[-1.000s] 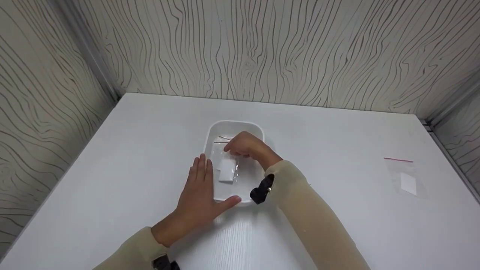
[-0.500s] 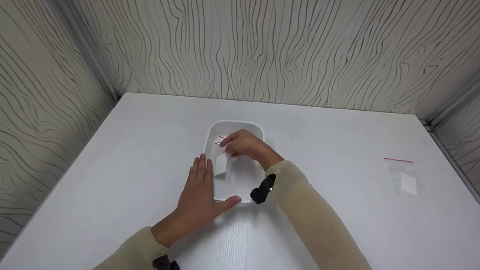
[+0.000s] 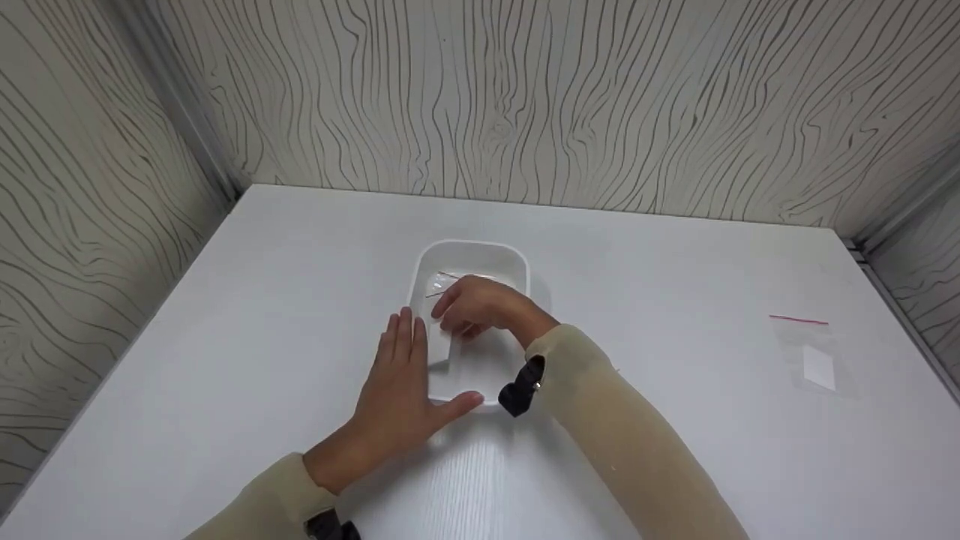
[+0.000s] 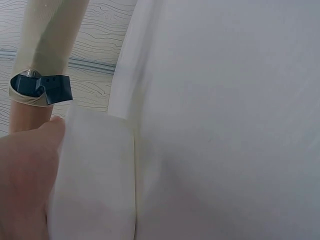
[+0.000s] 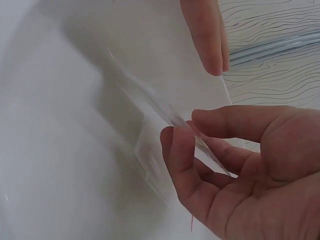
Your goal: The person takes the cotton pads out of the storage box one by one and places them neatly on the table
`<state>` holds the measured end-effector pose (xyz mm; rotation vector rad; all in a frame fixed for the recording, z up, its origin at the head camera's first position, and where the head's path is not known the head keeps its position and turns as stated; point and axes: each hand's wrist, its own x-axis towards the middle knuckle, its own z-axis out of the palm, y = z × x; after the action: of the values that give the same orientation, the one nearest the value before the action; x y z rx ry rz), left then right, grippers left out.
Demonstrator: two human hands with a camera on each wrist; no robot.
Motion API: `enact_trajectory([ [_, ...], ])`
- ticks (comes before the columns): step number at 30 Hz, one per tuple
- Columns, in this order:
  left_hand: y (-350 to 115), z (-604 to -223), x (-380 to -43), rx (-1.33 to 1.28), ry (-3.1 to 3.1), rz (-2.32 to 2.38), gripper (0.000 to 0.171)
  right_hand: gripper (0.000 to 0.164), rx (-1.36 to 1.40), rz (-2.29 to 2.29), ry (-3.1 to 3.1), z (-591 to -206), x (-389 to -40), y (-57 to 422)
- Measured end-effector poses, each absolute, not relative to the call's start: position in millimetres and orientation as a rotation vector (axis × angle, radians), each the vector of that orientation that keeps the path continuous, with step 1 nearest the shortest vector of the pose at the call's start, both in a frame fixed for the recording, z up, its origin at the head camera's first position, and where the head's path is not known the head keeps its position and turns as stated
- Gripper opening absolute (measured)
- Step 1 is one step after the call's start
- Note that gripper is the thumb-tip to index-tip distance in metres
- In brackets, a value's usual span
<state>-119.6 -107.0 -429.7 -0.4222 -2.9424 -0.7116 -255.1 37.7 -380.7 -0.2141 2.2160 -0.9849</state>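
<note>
The right hand (image 3: 484,302) pinches a bag (image 5: 156,102) whose length points nearward along the tray (image 3: 476,256), beside the straight-fingered left hand (image 3: 399,390).

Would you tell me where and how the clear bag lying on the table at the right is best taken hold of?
I would pinch the red strip at the far edge of the clear bag, coming down from above on that far side: the bag lies flat on the table, and the strip stands apart from the white insert at the near end.
</note>
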Motion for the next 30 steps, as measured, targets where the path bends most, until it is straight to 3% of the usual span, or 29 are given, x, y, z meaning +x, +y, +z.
enact_trajectory([
  [30,-107.6,-431.5,-120.9,-0.432,-2.906,-0.739,0.119,0.026,-0.188,-1.123,2.263,-379.3,-258.3,39.7],
])
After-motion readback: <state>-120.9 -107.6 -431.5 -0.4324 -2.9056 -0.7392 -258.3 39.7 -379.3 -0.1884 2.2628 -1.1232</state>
